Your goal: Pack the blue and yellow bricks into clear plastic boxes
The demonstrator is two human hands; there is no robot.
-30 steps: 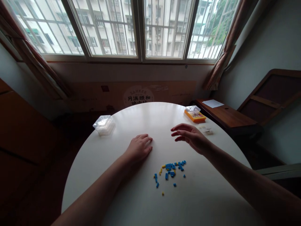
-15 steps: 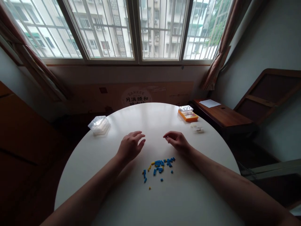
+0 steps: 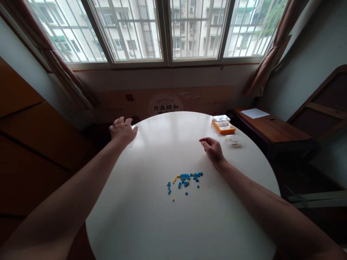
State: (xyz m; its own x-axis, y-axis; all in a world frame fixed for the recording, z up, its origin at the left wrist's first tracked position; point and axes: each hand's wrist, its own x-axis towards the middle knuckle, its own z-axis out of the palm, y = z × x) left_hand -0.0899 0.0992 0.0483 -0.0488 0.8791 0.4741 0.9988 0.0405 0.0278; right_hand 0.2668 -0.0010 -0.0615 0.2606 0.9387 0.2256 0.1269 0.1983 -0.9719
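Note:
My left hand [image 3: 122, 130] is stretched out to the far left edge of the round white table [image 3: 151, 220], with its fingers spread. It covers most of the clear plastic box there; just a faint bit of the box [image 3: 131, 142] shows beneath the palm. Over the right middle of the table, my right hand [image 3: 213, 148] is loosely curled, with the thumb a little apart from the index finger and nothing visible between them. Nearer to me, between my forearms, lies a loose scatter of small blue bricks [image 3: 185, 177] and yellow bricks [image 3: 175, 180].
An orange box [image 3: 227, 129] with a clear plastic box [image 3: 221, 118] on it stands at the far right of the table. Beside it lies a small clear packet [image 3: 233, 141]. A wooden side table [image 3: 273, 124] bearing a paper sheet [image 3: 255, 113] is beyond the right edge.
My left hand has moved from the table's middle out to the far left, over the clear plastic box. My right hand has shifted only slightly. The view has tilted downward and turned a little left.

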